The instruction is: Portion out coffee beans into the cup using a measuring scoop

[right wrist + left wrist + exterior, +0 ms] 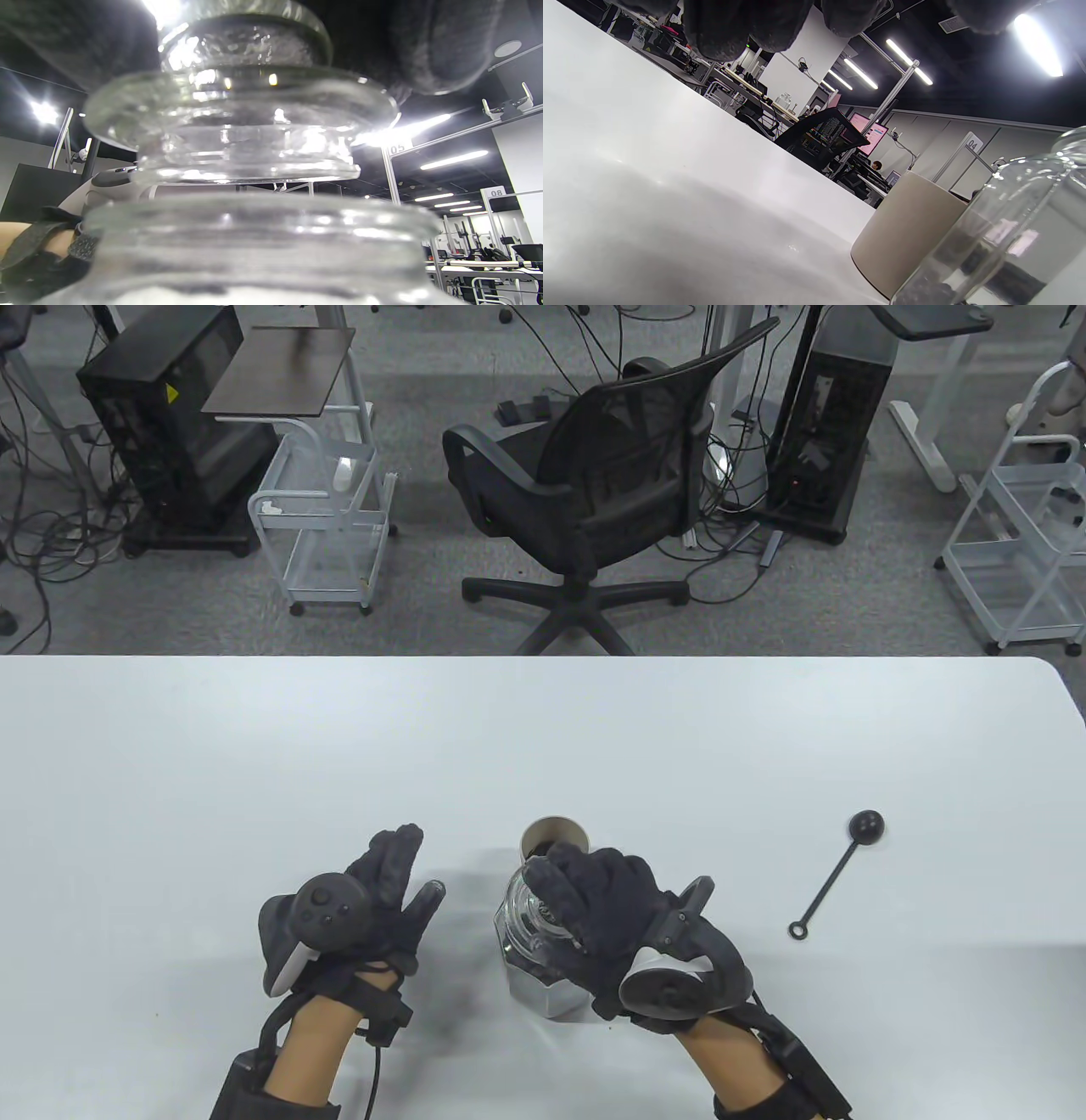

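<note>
Table view shows a black office chair (585, 492) beyond the white table (543, 729), with wire carts and computer towers on the grey floor. On the table the black measuring scoop (836, 872) lies well apart to the right, bowl down. The right hand (607, 912) curls over the top of the glass jar (539, 959), gripping its lid (237, 110) — the right wrist view shows the lid lifted just clear of the jar's rim. The beige cup (554, 838) stands just behind the jar, half hidden by the fingers. The left hand (373, 899) hovers beside the jar, fingers straight, holding nothing. Dark beans show only dimly through the glass (988, 262).
</note>
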